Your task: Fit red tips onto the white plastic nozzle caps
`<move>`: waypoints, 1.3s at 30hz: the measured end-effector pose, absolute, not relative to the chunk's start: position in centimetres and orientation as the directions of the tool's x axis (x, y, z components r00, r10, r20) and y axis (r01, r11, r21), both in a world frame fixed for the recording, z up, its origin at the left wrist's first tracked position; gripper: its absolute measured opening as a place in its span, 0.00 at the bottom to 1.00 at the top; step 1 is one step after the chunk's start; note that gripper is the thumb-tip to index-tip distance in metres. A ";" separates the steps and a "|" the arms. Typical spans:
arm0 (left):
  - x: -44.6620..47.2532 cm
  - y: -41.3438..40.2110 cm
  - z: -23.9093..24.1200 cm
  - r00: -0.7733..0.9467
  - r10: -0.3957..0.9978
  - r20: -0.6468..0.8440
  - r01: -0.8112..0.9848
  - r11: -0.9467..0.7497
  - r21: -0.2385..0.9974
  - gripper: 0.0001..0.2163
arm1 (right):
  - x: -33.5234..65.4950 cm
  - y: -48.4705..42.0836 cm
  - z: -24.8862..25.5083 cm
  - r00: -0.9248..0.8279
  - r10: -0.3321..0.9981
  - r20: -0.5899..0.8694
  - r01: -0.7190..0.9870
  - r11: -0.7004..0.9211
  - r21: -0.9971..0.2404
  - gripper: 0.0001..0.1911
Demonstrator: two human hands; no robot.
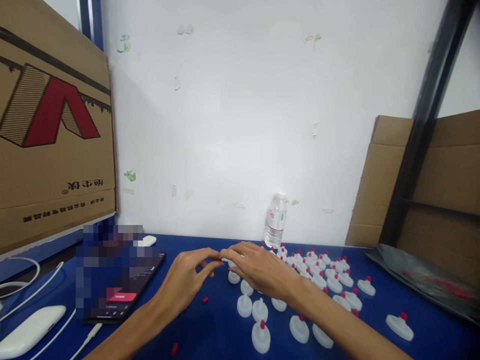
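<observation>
Our left hand (190, 267) is pinching a red cap (219, 259) beside the half-hidden white piece (227, 260) our right hand (257, 269) is gripping, many capped pieces (334, 284) already sitting toward three o'clock from them, bare ones (260, 311) remaining toward five, loose caps (205, 300) lying toward seven.

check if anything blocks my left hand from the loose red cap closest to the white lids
Nothing visible does: bare blue table shows between the left hand and that cap.

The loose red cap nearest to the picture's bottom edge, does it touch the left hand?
Apart. The head view shows blue tabletop between the red cap and the left hand.
</observation>
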State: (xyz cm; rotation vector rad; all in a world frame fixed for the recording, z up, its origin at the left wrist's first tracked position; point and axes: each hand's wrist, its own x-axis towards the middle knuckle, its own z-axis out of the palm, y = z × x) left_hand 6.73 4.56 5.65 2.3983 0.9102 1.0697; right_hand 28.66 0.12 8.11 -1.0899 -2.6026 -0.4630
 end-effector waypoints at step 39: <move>5.9 1.9 6.3 0.739 0.663 0.117 0.673 -0.730 -0.119 0.23 | 32.1 2.4 8.5 -0.337 0.823 0.458 0.934 0.355 0.049 0.18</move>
